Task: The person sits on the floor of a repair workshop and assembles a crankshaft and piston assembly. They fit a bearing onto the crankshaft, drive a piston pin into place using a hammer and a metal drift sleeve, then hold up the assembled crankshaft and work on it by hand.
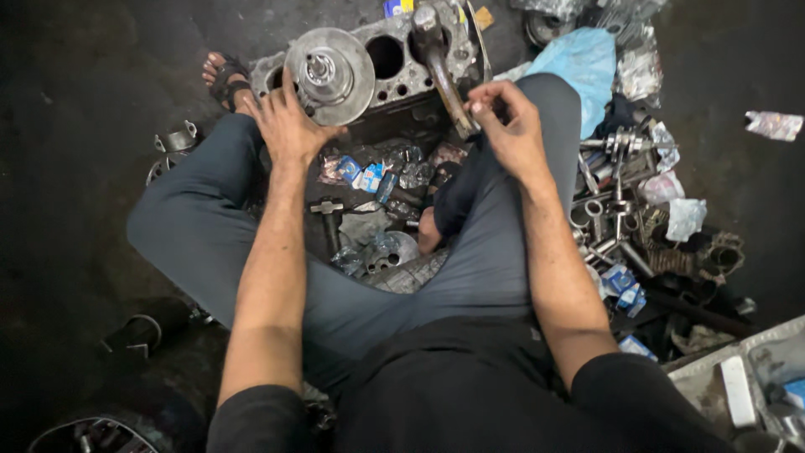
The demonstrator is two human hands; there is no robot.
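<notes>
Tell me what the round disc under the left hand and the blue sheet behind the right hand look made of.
The round disc looks like bare machined metal: grey, dull sheen, stepped hub. The left hand rests against its rim. The blue sheet looks like thin plastic film: crumpled, slightly glossy folds. The right hand is near it.

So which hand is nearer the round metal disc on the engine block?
Left. The left hand rests against the lower edge of the round metal disc; the right hand is off to its right, fingers on the connecting rod.
</notes>
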